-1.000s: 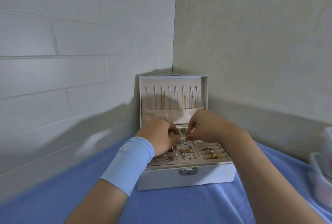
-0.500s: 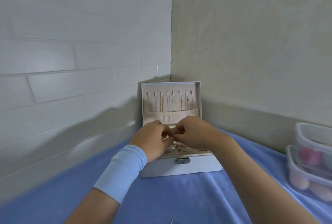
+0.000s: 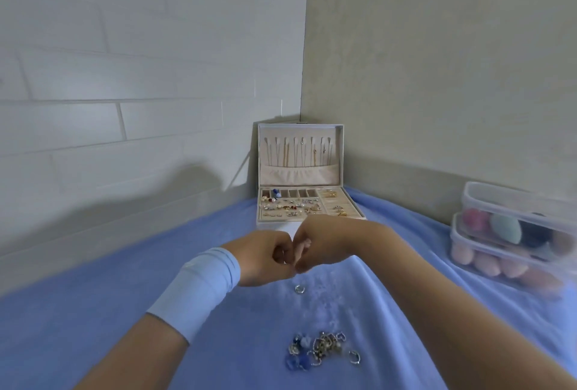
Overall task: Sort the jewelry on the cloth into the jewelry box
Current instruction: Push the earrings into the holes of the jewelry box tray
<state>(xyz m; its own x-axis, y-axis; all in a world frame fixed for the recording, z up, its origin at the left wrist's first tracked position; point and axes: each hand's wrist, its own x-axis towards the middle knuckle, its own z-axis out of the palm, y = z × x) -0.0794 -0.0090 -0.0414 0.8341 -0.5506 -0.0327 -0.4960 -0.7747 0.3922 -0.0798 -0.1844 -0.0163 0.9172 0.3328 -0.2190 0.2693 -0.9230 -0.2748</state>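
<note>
No legible text, brand or number on jewelry box [image 3: 340, 152] or plastic containers [image 3: 499, 202].

Surface: blue cloth [image 3: 109, 327], creased, spread over the whole support; what lies under it is not seen.
Far end: jewelry box [image 3: 274, 227] set on the cloth, white, stood open, many small pieces seen inside.
Centre: single silver ring [image 3: 300, 288] laid alone on the cloth, between box and heap.
Near edge: heap of jewelry [image 3: 318, 347] piled loosely; silver, gold and blue pieces tangled, items not told apart.
Beside heap: small silver hoop [image 3: 355, 357] laid just right of the heap.
Right edge: lower clear container [image 3: 487, 253] set on the cloth, lidded, pink rounded things seen inside; upper clear container [image 3: 512, 205] stacked on it; both blurred.
</note>
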